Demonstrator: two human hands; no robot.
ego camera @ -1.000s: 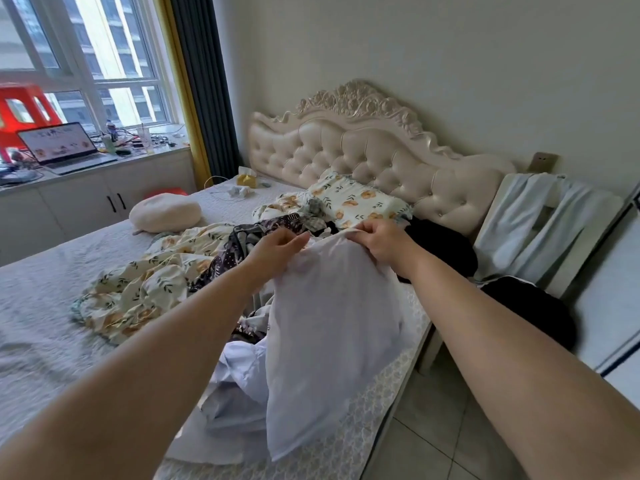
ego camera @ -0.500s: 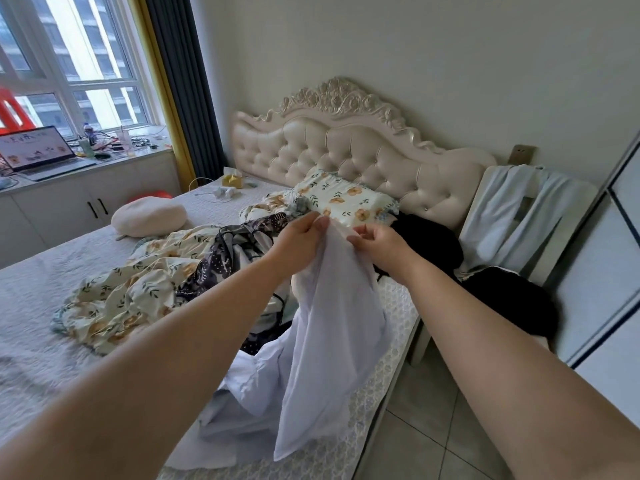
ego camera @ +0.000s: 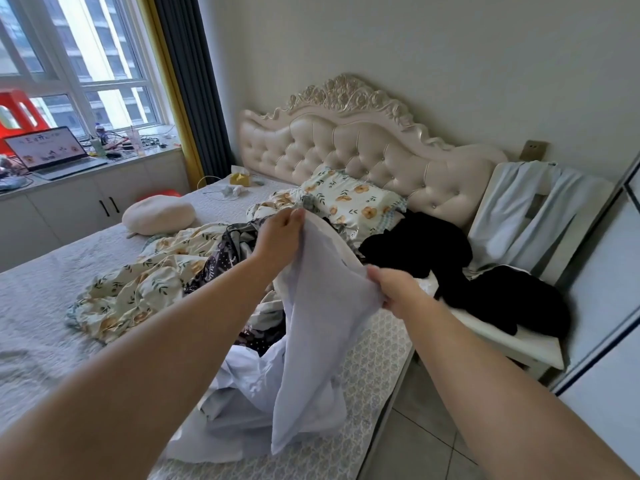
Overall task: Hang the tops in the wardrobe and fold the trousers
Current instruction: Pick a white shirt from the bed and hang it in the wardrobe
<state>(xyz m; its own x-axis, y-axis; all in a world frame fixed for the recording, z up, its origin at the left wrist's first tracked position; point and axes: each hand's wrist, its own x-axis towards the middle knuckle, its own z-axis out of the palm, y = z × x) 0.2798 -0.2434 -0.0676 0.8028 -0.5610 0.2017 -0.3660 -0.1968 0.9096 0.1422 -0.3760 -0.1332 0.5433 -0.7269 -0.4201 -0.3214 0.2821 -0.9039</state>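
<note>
A pale lilac-white garment (ego camera: pixel 311 341) hangs in front of me over the bed's right edge. My left hand (ego camera: pixel 280 233) pinches its top edge, held higher. Lower and to the right, my right hand (ego camera: pixel 398 289) grips another part of that edge. The rest of the cloth trails onto a heap of white clothes (ego camera: pixel 242 386) on the mattress. A dark patterned garment (ego camera: pixel 221 258) lies behind my left arm. Black clothes (ego camera: pixel 419 244) lie by the pillow and on the bedside chair (ego camera: pixel 512 296).
The bed (ego camera: pixel 41 299) carries a floral quilt (ego camera: pixel 145 282), a floral pillow (ego camera: pixel 353 202) and a cream cushion (ego camera: pixel 159 214). A pale cloth (ego camera: pixel 526 209) drapes the white chair's back. A wardrobe door (ego camera: pixel 609 306) stands at right. A laptop (ego camera: pixel 52 150) sits on the window cabinet.
My hands have moved apart along the garment's edge: the left has stayed high, the right has dropped down and to the right, stretching the cloth between them.
</note>
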